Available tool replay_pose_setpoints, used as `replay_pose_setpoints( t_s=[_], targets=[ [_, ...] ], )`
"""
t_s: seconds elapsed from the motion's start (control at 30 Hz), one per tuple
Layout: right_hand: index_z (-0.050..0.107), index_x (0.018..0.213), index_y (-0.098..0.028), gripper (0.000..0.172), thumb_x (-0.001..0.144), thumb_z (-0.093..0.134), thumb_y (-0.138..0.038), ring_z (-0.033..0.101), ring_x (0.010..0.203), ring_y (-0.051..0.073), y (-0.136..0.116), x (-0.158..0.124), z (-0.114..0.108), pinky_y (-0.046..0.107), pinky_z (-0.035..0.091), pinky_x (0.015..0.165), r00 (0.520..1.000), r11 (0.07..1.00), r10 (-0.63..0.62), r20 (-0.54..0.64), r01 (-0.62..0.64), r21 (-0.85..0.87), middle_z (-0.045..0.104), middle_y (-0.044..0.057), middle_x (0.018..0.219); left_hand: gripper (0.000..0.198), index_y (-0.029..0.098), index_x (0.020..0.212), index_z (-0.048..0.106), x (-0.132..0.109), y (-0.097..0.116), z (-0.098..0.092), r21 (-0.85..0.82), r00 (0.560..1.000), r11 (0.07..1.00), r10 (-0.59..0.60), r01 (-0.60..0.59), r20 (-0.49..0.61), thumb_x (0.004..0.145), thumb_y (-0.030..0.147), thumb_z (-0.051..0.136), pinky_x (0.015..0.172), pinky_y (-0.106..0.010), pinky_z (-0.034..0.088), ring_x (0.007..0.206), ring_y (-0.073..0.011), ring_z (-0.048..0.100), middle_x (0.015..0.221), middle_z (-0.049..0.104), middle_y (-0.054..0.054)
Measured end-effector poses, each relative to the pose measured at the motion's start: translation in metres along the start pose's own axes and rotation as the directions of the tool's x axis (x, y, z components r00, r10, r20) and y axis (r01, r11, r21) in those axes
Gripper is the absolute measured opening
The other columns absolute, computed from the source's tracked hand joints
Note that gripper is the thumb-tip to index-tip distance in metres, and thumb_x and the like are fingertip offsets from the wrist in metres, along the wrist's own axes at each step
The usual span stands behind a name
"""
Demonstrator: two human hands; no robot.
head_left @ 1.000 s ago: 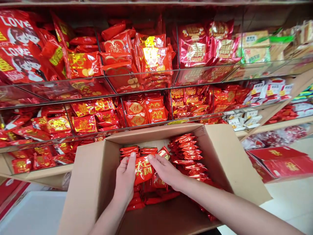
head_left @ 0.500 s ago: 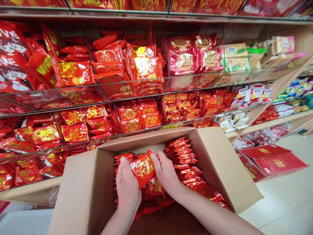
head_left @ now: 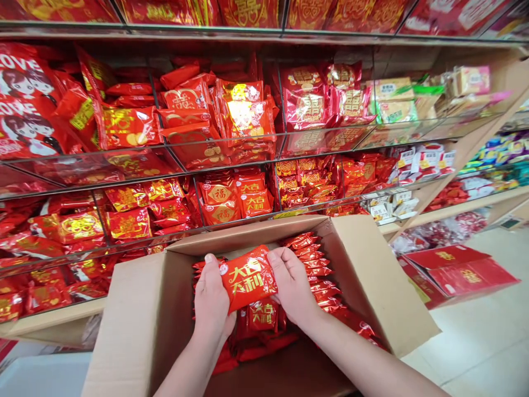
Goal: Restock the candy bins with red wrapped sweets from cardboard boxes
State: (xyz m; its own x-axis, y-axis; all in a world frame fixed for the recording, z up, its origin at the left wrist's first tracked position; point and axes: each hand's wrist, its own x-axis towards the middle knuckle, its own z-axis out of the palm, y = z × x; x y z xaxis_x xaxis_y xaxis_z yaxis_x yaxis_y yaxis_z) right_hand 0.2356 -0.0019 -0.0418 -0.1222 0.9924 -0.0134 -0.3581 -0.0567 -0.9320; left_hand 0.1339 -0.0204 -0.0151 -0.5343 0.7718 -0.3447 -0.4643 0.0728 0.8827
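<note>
An open cardboard box (head_left: pixel 372 275) holds rows of red foil snack packets (head_left: pixel 318 264). Both hands are inside it, clamped on a stack of red packets with gold characters (head_left: pixel 250 278). My left hand (head_left: pixel 212 303) grips the stack's left side with the fingers curled round it. My right hand (head_left: pixel 293 289) grips the right side, thumb on the top packet. The stack is lifted a little above the packets beneath, and its top packet faces up.
Glass-fronted shelf bins (head_left: pixel 231 154) packed with red and gold packets rise right behind the box. Pale boxed sweets (head_left: pixel 413 94) fill bins to the right. Flat red gift boxes (head_left: pixel 463 270) lie low on the right, above a light floor (head_left: pixel 487 342).
Both hands closed on the stack of packets and raised it out of the row; the top packet has turned flatter, face up. The camera view rose slightly.
</note>
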Motion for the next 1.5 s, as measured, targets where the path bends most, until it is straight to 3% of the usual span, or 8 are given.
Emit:
replay_pose_setpoints(
  t_s=[0.17, 0.33, 0.63, 1.07, 1.17, 1.27, 1.4, 1.5],
  targets=[
    [0.039, 0.074, -0.023, 0.03, 0.08, 0.047, -0.051, 0.029, 0.037, 0.007, -0.002, -0.001, 0.003, 0.019, 0.022, 0.034, 0.99, 0.987, 0.13, 0.058, -0.135, 0.087, 0.038, -0.009, 0.049, 0.031, 0.02, 0.066, 0.041, 0.0, 0.007, -0.002, 0.003, 1.0, 1.0, -0.023, 0.023, -0.005, 0.078, 0.046, 0.051, 0.05, -0.024, 0.048, 0.047, -0.0129, 0.059, 0.048, 0.054, 0.005],
    [0.044, 0.07, -0.019, 0.034, 0.084, 0.044, -0.05, 0.04, 0.058, 0.009, 0.004, 0.004, -0.014, 0.021, 0.036, 0.056, 0.991, 0.968, -0.089, 0.103, 0.111, -0.226, 0.043, -0.004, 0.065, 0.031, 0.021, 0.067, 0.046, -0.003, 0.0, -0.01, 0.065, 0.998, 0.998, 0.015, -0.019, 0.058, 0.074, 0.049, 0.055, 0.051, -0.023, 0.048, 0.053, -0.0138, 0.061, 0.054, 0.059, 0.005],
    [0.038, 0.067, -0.021, 0.031, 0.086, 0.042, -0.045, 0.037, 0.059, 0.011, 0.007, -0.003, -0.017, 0.023, 0.033, 0.056, 0.982, 0.912, -0.184, 0.037, 0.185, -0.366, 0.039, -0.004, 0.062, 0.031, 0.023, 0.07, 0.052, -0.009, -0.011, -0.013, 0.089, 0.989, 0.996, -0.024, 0.011, 0.148, 0.069, 0.053, 0.058, 0.053, -0.026, 0.049, 0.062, -0.0183, 0.064, 0.058, 0.063, 0.003],
    [0.038, 0.065, -0.021, 0.035, 0.079, 0.05, -0.05, 0.035, 0.052, 0.009, 0.004, 0.001, -0.015, 0.022, 0.033, 0.049, 0.992, 0.991, -0.088, -0.093, 0.078, -0.113, 0.038, -0.006, 0.057, 0.036, 0.019, 0.063, 0.047, -0.003, -0.004, -0.002, 0.037, 0.979, 0.995, -0.097, 0.091, 0.177, 0.069, 0.053, 0.06, 0.054, -0.026, 0.05, 0.051, -0.0139, 0.06, 0.052, 0.059, 0.004],
    [0.045, 0.078, -0.021, 0.024, 0.081, 0.05, -0.045, 0.039, 0.054, 0.01, -0.002, -0.004, -0.021, 0.022, 0.035, 0.052, 0.995, 0.984, -0.095, 0.015, 0.096, -0.147, 0.043, -0.006, 0.061, 0.036, 0.019, 0.065, 0.049, -0.001, -0.004, -0.005, 0.051, 0.98, 0.996, -0.083, 0.075, 0.18, 0.068, 0.052, 0.061, 0.053, -0.027, 0.048, 0.051, -0.0148, 0.059, 0.053, 0.058, 0.003],
    [0.047, 0.109, -0.025, 0.032, 0.08, 0.056, -0.034, 0.049, 0.064, 0.011, -0.016, -0.014, -0.03, 0.023, 0.04, 0.059, 0.944, 0.961, -0.058, 0.325, 0.141, -0.24, 0.055, -0.002, 0.077, 0.034, 0.02, 0.067, 0.05, 0.001, -0.006, -0.011, 0.088, 0.985, 0.994, -0.07, 0.057, 0.158, 0.069, 0.053, 0.059, 0.052, -0.027, 0.046, 0.051, -0.0153, 0.057, 0.053, 0.057, 0.003],
    [0.061, 0.093, -0.023, 0.016, 0.079, 0.057, -0.028, 0.053, 0.066, 0.012, -0.037, -0.018, -0.041, 0.024, 0.043, 0.059, 0.862, 0.846, 0.0, 0.507, 0.269, -0.459, 0.061, 0.0, 0.085, 0.028, 0.022, 0.066, 0.052, 0.007, 0.002, -0.024, 0.258, 0.975, 0.947, 0.154, -0.193, 0.162, 0.068, 0.049, 0.06, 0.054, -0.026, 0.04, 0.054, -0.0156, 0.051, 0.054, 0.053, 0.003],
    [0.063, 0.092, -0.023, 0.014, 0.081, 0.056, -0.027, 0.058, 0.074, 0.014, -0.054, -0.004, -0.05, 0.028, 0.047, 0.068, 0.851, 0.648, -0.21, 0.482, 0.49, -0.583, 0.065, 0.001, 0.088, 0.021, 0.023, 0.071, 0.054, 0.02, 0.028, -0.041, 0.507, 0.782, 0.6, 0.527, -0.619, 0.331, 0.07, 0.043, 0.058, 0.061, -0.026, 0.038, 0.059, -0.0157, 0.048, 0.062, 0.053, 0.001]
  ],
)
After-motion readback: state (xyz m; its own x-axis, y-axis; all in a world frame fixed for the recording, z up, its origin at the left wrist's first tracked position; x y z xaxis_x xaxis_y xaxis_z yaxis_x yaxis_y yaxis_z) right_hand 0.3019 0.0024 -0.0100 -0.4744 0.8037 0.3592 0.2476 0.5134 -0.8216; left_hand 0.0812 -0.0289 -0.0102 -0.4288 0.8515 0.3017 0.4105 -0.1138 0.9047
